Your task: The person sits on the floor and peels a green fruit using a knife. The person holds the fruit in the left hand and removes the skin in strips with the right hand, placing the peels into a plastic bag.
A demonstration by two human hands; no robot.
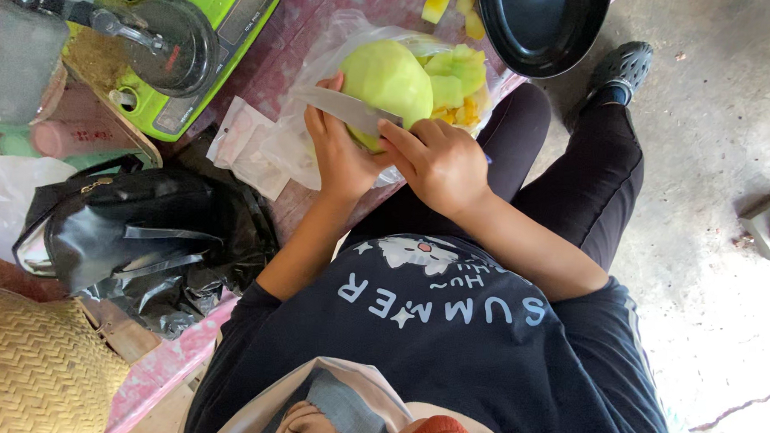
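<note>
Left hand (340, 155) grips peeled green fruit (388, 82); right hand (438, 163), at 3 o'clock, clenches knife (346, 110).

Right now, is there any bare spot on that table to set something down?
Little. A pink strip of table shows between the green scale and the plastic bag of fruit. Nearer, small packets and a black bag crowd it. Both hands, with knife, fill the edge.

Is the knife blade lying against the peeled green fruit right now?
Yes, the knife blade rests across the pale green fruit, with the right hand on its handle and the left hand cupping the fruit.
</note>
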